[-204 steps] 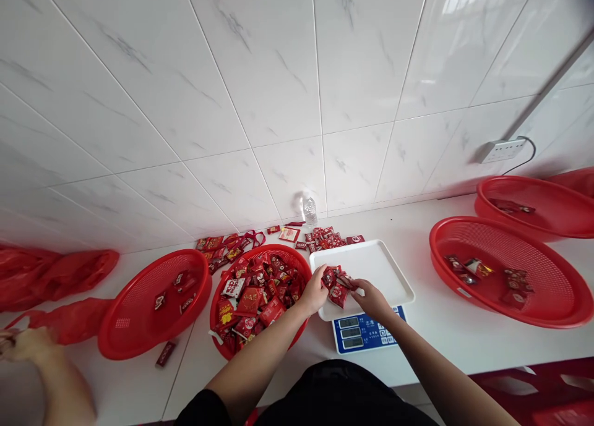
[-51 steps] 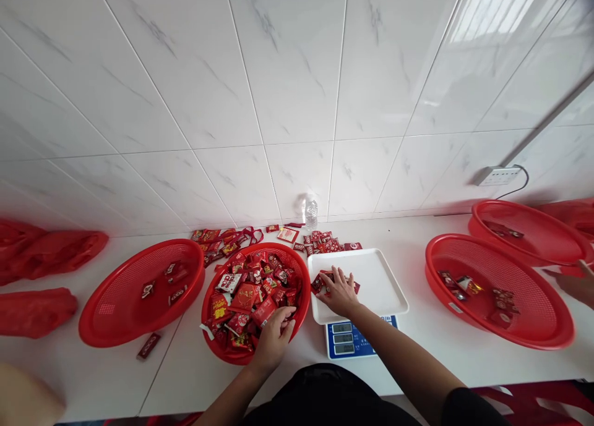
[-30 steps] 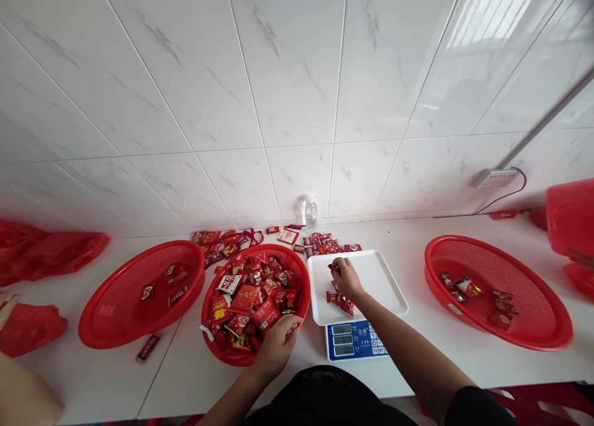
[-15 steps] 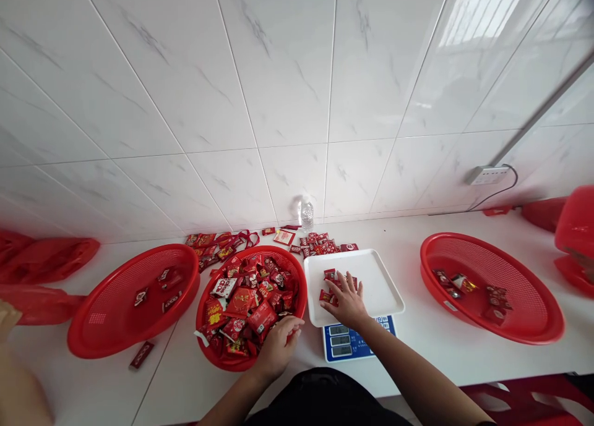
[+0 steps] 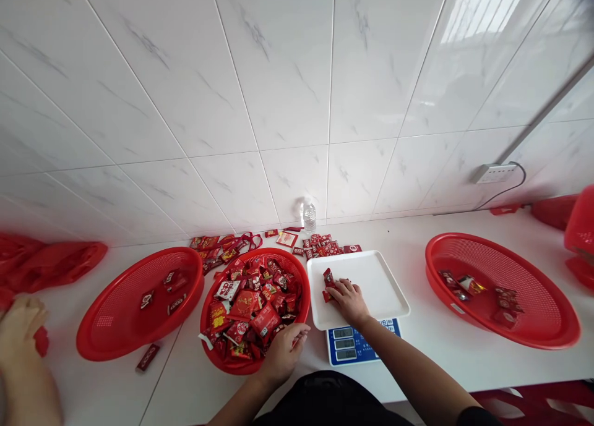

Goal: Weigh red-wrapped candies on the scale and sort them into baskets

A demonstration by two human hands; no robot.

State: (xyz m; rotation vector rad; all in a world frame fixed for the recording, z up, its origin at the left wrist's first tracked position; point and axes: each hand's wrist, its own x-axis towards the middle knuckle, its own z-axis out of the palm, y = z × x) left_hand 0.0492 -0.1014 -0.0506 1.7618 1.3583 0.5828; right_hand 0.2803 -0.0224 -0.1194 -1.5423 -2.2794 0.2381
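Note:
My right hand (image 5: 349,299) lies on the white weighing tray (image 5: 385,284), its fingers drawn together over small red candy packets (image 5: 328,277). Parts of those packets stick out at its left side; the rest are hidden under the fingers. The tray sits on a blue scale (image 5: 357,345) with number displays. At the front right rim of a red basket (image 5: 304,265) is my left hand (image 5: 284,352), loosely bent, thumb a little apart from the fingers, with nothing visible in it. Mixed red packets (image 5: 250,305) fill that basket.
Red baskets with a few packets stand at left (image 5: 93,333) and right (image 5: 533,271). Loose packets (image 5: 322,247) and a clear bottle (image 5: 309,216) lie along the wall. A dark red bar (image 5: 147,358) is on the table. Another person's hand (image 5: 23,327) is at far left.
The fingers of my right hand, spread over the packets before, have closed in on them and shifted slightly left. My left hand stays by the basket. The other person's hand has moved further into view.

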